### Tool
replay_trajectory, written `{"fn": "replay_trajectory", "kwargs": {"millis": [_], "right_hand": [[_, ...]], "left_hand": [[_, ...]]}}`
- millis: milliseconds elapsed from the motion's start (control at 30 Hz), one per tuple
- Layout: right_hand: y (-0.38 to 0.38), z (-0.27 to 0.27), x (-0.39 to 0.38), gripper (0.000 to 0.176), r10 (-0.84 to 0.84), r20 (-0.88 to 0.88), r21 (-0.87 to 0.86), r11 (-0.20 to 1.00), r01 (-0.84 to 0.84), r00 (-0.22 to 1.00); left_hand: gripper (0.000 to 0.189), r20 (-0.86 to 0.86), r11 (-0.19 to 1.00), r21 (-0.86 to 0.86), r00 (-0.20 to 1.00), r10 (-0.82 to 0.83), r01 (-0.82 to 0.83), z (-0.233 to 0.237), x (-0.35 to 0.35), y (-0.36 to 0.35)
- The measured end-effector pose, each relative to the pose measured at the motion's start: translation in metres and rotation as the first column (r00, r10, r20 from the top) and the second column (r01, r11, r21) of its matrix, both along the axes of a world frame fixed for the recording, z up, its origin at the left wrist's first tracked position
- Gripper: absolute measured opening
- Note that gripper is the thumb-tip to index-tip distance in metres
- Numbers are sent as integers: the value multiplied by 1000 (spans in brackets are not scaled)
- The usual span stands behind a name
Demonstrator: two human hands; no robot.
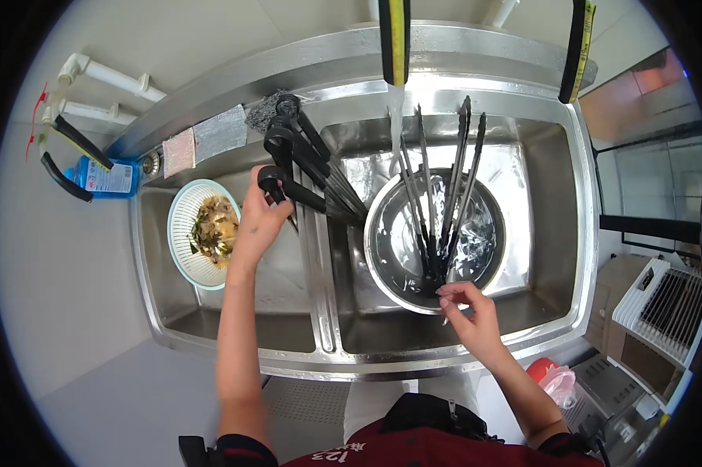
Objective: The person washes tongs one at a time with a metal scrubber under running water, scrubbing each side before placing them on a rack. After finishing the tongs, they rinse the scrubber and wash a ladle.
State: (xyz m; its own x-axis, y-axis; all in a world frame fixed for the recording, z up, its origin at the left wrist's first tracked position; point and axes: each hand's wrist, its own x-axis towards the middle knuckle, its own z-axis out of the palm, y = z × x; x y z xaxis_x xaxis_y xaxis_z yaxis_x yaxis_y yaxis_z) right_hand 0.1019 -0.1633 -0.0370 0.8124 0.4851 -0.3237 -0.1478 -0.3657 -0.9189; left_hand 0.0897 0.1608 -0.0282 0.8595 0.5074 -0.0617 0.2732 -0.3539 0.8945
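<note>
In the head view, my left hand (259, 220) is closed around the hooked end of a black-handled utensil (300, 193), whose head I cannot make out. Several similar utensils (308, 159) lean beside it over the sink divider. A round metal basin (376, 265) with water stands in the right sink compartment. Black and metal tongs (454, 194) lie across it, their arms spread toward the far side. At the basin's near rim, my right hand (472, 313) pinches the joined near end of the tongs; a thin metal piece shows below the fingertips.
Water runs from a tap (395, 47) into the basin. A pale strainer basket (181, 253) with food scraps sits in the left sink compartment. Scouring pads (220, 134), steel wool (265, 110) and a blue bottle (111, 178) are along the back left. A second tap (577, 54) overhangs the right.
</note>
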Motion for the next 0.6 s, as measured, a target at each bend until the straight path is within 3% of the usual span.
{"fn": "replay_trajectory", "kwargs": {"millis": [67, 133, 333, 467, 533, 600], "right_hand": [[-6, -5, 1, 15, -5, 19, -9, 1000, 5, 1000], [-9, -5, 1, 15, -6, 37, -19, 1000, 7, 999], [-19, -5, 8, 15, -19, -15, -124, 992, 17, 1000], [-30, -18, 13, 17, -1, 42, -229, 973, 10, 999], [-34, -27, 17, 19, 4, 0, -287, 958, -4, 1000], [-39, -42, 20, 22, 43, 75, -367, 930, -13, 996]], "left_hand": [[26, 5, 999, 38, 1000, 16, -16, -1, 4, -1], [22, 11, 953, 224, 978, 208, -205, -4, 12, 6], [11, 203, 853, 491, 975, 87, -178, 0, 31, 20], [13, 213, 870, 430, 963, 163, -243, 16, 36, 24], [14, 119, 897, 362, 967, 224, -252, 20, 38, 21], [15, 84, 906, 365, 977, 198, -215, 15, 35, 22]]}}
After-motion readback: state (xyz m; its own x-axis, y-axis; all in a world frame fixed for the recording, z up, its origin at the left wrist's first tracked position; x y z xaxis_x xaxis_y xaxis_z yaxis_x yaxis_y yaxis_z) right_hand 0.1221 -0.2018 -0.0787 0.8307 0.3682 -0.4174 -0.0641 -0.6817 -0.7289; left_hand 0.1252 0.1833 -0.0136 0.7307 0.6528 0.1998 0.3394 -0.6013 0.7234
